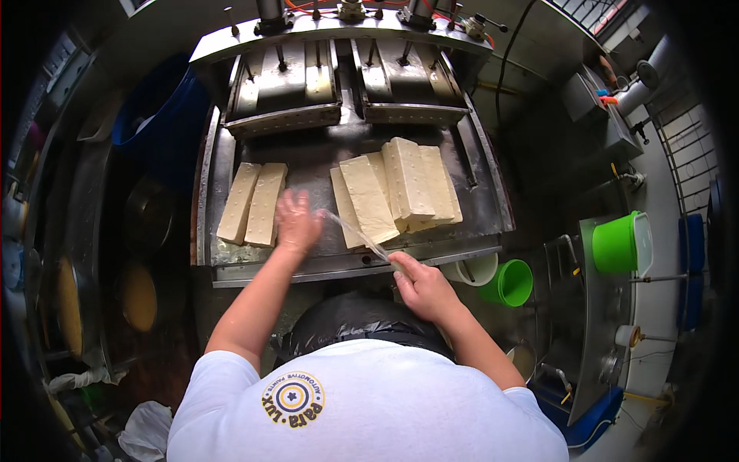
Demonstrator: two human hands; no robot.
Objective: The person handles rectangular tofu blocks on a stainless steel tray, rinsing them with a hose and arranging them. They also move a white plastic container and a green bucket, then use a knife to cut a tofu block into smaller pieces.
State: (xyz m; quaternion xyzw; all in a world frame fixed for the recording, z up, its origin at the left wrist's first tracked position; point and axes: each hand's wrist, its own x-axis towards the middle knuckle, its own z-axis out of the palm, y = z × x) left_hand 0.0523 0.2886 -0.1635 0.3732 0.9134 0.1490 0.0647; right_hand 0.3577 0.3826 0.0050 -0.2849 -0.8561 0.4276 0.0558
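Two long cream-coloured tofu slabs (252,202) with dimpled faces lie side by side on the left of a metal press table (308,266). My left hand (299,223) is open, its fingers spread beside the right edge of this pair; whether they touch it I cannot tell. My right hand (422,286), near the table's front edge, is closed around the near end of a long, thin, shiny blade-like tool (354,231). The tool slants up and left toward my left hand; its exact kind is unclear. To its right sits a group of several tofu slabs (412,181), some leaning or stacked on others.
Two metal press frames (289,115) with rods stand across the table's back. Green buckets (509,283) and a white bucket (481,269) are at the front right. A blue barrel (165,112) is at the far left, with round pans (140,296) nearer.
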